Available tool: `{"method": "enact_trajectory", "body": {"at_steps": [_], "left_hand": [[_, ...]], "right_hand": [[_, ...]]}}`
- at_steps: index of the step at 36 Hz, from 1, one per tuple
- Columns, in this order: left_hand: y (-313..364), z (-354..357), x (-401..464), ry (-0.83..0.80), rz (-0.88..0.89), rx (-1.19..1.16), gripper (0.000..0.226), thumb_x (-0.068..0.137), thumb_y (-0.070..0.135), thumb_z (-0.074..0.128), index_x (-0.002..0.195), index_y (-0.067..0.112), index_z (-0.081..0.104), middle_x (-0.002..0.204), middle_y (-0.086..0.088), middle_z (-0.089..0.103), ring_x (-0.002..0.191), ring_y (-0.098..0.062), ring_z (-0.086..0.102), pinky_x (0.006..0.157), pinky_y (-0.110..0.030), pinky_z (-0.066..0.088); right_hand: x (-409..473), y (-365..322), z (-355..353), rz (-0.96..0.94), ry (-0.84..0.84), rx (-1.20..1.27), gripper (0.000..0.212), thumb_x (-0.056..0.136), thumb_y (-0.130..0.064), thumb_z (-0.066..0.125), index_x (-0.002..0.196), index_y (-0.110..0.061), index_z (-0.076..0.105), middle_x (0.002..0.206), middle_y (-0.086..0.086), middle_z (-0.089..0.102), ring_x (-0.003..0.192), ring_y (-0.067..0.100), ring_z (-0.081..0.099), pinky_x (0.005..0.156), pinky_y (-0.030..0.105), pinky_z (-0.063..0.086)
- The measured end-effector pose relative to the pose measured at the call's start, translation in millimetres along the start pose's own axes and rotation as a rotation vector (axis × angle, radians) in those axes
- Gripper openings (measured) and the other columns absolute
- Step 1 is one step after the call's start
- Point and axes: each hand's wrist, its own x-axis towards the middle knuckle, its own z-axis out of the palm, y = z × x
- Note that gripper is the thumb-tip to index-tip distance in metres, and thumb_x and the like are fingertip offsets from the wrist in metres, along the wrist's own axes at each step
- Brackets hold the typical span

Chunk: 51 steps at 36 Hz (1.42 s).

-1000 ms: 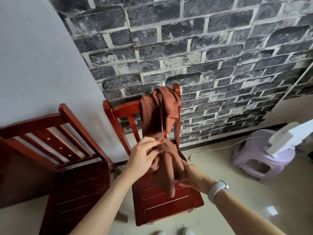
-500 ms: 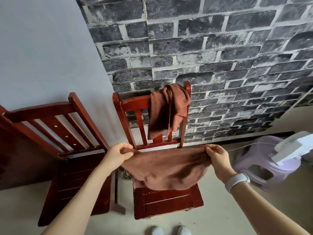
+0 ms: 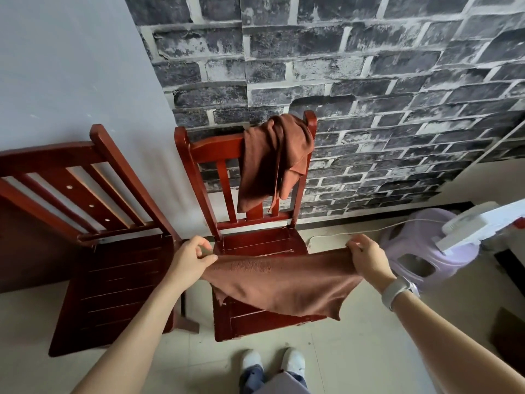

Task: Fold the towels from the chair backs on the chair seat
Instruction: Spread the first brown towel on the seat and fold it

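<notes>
Brown towel (image 3: 284, 282) hangs stretched over the chair seat (image 3: 255, 241), hands pinching its corners: left (image 3: 189, 258), right (image 3: 368, 258).

Soft, even daylight fills the room, moderately bright, with no harsh highlights. The pale floor (image 3: 355, 359) carries a faint sheen at lower right. Shadows are diffuse: a soft one lies on the brick wall (image 3: 341, 81) behind the hanging towel (image 3: 272, 160), and another under the chair seat (image 3: 255, 243). The wide lens bends straight lines strongly toward the edges, so the left chair (image 3: 85, 223) leans outward and the brick courses curve. Focus is sharp at centre; the forearms at the bottom corners look stretched and slightly soft.
</notes>
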Motion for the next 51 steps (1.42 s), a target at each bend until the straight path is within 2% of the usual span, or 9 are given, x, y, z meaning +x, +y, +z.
{"method": "enact_trajectory", "body": {"at_steps": [7, 11, 15, 21, 25, 33, 39, 45, 51], "left_hand": [[-10.2, -5.2, -5.1, -0.178, -0.024, -0.103, 0.016, 0.072, 0.024, 0.077, 0.084, 0.021, 0.068, 0.092, 0.005, 0.064, 0.091, -0.012, 0.058, 0.079, -0.027, 0.044], [-12.2, -4.3, -8.5, -0.342, 0.042, 0.19, 0.034, 0.07, 0.027, 0.078, 0.102, 0.026, 0.066, 0.105, 0.009, 0.054, 0.1, -0.009, 0.051, 0.087, -0.025, 0.039], [-14.0, 6.8, -11.1, -0.355, 0.132, 0.488, 0.034, 0.084, 0.014, 0.064, 0.117, 0.018, 0.063, 0.114, -0.001, 0.061, 0.1, -0.015, 0.056, 0.086, -0.024, 0.044], [-18.6, 6.1, -1.4, -0.088, 0.189, 0.783, 0.024, 0.093, 0.036, 0.049, 0.105, 0.025, 0.067, 0.097, 0.002, 0.071, 0.096, -0.016, 0.063, 0.087, -0.03, 0.042], [-18.3, 6.3, 17.4, -0.011, 0.145, 0.799, 0.022, 0.093, 0.03, 0.049, 0.109, 0.028, 0.065, 0.101, 0.002, 0.07, 0.098, -0.016, 0.062, 0.084, -0.029, 0.037], [7.8, -9.0, 66.3, 0.226, 0.12, 0.442, 0.03, 0.087, 0.002, 0.052, 0.108, 0.017, 0.069, 0.104, -0.016, 0.069, 0.095, -0.036, 0.063, 0.08, -0.037, 0.05], [9.7, -18.0, 76.9, 0.454, 0.364, 0.352, 0.032, 0.072, -0.016, 0.06, 0.095, 0.002, 0.072, 0.089, -0.019, 0.071, 0.079, -0.037, 0.066, 0.076, -0.042, 0.054], [-30.0, -0.1, 64.4, 0.455, 0.406, 0.406, 0.032, 0.065, -0.015, 0.067, 0.09, 0.004, 0.073, 0.081, -0.014, 0.072, 0.074, -0.034, 0.066, 0.065, -0.044, 0.055], [-91.0, 60.7, 46.3, 0.291, 0.337, 0.412, 0.031, 0.063, -0.016, 0.069, 0.087, 0.003, 0.074, 0.084, -0.011, 0.073, 0.073, -0.032, 0.066, 0.063, -0.042, 0.056]], "right_hand": [[-1.4, 5.8, -9.7, -0.026, -0.269, 0.109, 0.017, 0.09, -0.006, 0.052, 0.086, -0.006, 0.069, 0.091, 0.01, 0.064, 0.081, 0.021, 0.054, 0.064, 0.018, 0.043], [-10.2, 9.3, -18.0, -0.092, -0.437, 0.05, 0.01, 0.087, -0.012, 0.059, 0.088, -0.009, 0.068, 0.085, 0.007, 0.066, 0.068, 0.013, 0.053, 0.06, 0.019, 0.04], [-14.5, 9.7, -17.4, -0.163, -0.63, -0.239, 0.021, 0.082, -0.024, 0.067, 0.101, -0.015, 0.066, 0.092, -0.002, 0.065, 0.084, 0.014, 0.06, 0.075, 0.025, 0.05], [-5.8, 13.1, -3.7, -0.27, -0.332, -0.407, 0.021, 0.088, -0.015, 0.053, 0.101, -0.007, 0.069, 0.088, 0.007, 0.054, 0.081, 0.021, 0.051, 0.068, 0.023, 0.036], [10.3, 7.4, 3.4, -0.295, -0.233, -0.435, 0.022, 0.088, -0.021, 0.054, 0.102, -0.015, 0.07, 0.104, 0.006, 0.048, 0.108, 0.028, 0.046, 0.09, 0.033, 0.042], [47.9, -24.5, 8.8, -0.254, -0.073, -0.43, 0.023, 0.092, -0.021, 0.048, 0.107, -0.015, 0.064, 0.112, 0.008, 0.06, 0.11, 0.031, 0.049, 0.088, 0.038, 0.041], [54.5, -34.2, 13.9, -0.371, 0.067, -0.404, 0.023, 0.091, -0.018, 0.049, 0.106, -0.009, 0.064, 0.105, 0.013, 0.063, 0.103, 0.036, 0.054, 0.084, 0.042, 0.042], [41.1, -15.0, 29.6, -0.455, 0.107, -0.386, 0.019, 0.086, -0.006, 0.055, 0.1, -0.009, 0.067, 0.095, 0.014, 0.065, 0.093, 0.038, 0.056, 0.077, 0.042, 0.04], [23.6, 40.4, 75.3, -0.388, -0.076, -0.452, 0.017, 0.087, -0.01, 0.056, 0.098, -0.007, 0.069, 0.099, 0.014, 0.065, 0.094, 0.038, 0.053, 0.078, 0.041, 0.04]]}}
